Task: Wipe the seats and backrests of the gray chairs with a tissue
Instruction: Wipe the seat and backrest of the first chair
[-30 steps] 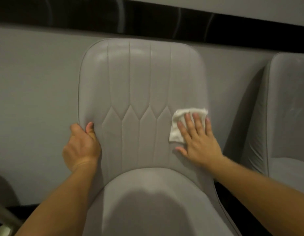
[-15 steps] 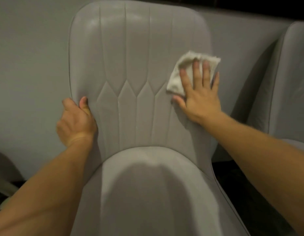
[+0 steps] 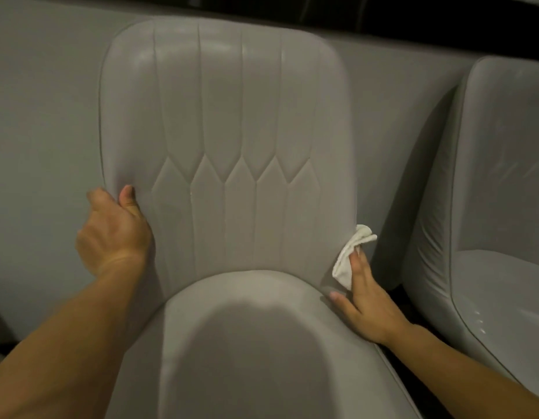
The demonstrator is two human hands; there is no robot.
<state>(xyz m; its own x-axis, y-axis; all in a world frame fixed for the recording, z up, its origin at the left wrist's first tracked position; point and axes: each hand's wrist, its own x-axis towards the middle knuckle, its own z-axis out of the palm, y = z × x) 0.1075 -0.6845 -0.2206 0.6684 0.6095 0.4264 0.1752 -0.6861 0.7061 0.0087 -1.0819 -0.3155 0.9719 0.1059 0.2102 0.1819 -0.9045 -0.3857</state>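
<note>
A: Where was the tissue [image 3: 348, 261]?
B: Pressed flat under the right hand [image 3: 368, 306] against the backrest's [image 3: 226, 116] lower right edge, long axis running upward, perhaps bunched on top.
A: The left hand [image 3: 114, 234]?
B: Its grip clamped the backrest's left edge.

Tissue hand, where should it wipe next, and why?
Probably slide the tissue left onto the seat. The right hand presses it low at the backrest's right edge, beside the seat, while the left hand grips the other edge.
</note>
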